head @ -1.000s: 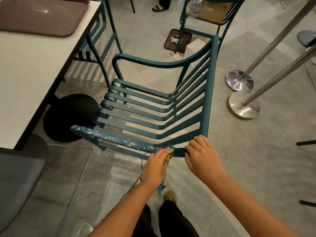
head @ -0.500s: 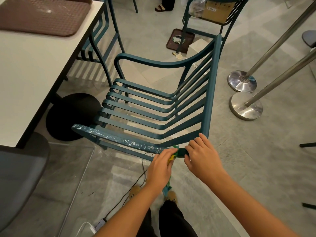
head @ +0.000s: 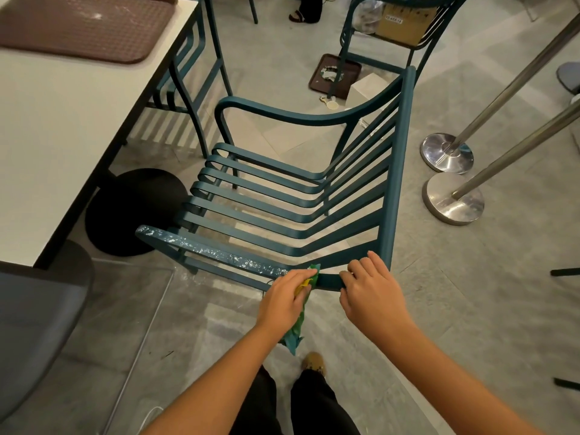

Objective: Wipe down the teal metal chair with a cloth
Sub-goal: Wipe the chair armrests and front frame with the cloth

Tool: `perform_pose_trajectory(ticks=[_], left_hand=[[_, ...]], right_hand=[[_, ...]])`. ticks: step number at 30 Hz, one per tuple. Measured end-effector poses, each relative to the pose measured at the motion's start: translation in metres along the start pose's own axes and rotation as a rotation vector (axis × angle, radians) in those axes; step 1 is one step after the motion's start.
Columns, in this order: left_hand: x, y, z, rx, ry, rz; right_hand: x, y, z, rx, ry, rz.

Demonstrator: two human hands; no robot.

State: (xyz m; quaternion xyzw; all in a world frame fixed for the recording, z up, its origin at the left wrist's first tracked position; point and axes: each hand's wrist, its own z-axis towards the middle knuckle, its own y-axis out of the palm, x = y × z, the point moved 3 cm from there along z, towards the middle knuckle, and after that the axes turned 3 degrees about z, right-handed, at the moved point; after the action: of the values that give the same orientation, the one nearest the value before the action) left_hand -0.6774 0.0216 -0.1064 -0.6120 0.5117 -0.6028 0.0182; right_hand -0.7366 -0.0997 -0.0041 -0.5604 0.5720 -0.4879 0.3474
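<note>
The teal metal chair point(head: 298, 208) with slatted seat and back stands in front of me, its near armrest speckled with white residue along most of its length. My left hand point(head: 284, 301) grips a green and yellow cloth point(head: 298, 324) and presses it onto that armrest near its right end; the cloth's tail hangs below the hand. My right hand point(head: 372, 288) curls its fingers round the same armrest just right of the cloth, close to the backrest post.
A white table point(head: 62, 120) with a brown tray point(head: 84, 26) stands left, on a black round base point(head: 135, 211). Two steel stanchions point(head: 452, 196) rise at right. Another teal chair point(head: 392, 29) holds a cardboard box behind. A dark seat point(head: 34, 324) is near left.
The left hand with the cloth has slid slightly left along the armrest, leaving a small clean gap beside the right hand. The right hand keeps its grip.
</note>
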Motion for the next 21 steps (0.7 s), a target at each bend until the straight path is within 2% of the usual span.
perform_pose_trajectory(ticks=[3,7,13,21], left_hand=[[0.011,0.008,-0.006,-0.007,0.064,-0.01],[0.013,0.014,-0.006,0.05,0.021,-0.029],[-0.001,0.016,-0.003,0.091,-0.039,0.057],[-0.029,-0.001,0.013,-0.019,-0.083,0.23]], right_hand=[[-0.011,0.006,0.003,-0.171,-0.032,-0.123],[-0.017,0.007,0.008,-0.25,-0.015,-0.135],[-0.017,0.007,0.013,-0.247,0.029,0.023],[-0.017,0.002,0.013,-0.245,0.052,0.083]])
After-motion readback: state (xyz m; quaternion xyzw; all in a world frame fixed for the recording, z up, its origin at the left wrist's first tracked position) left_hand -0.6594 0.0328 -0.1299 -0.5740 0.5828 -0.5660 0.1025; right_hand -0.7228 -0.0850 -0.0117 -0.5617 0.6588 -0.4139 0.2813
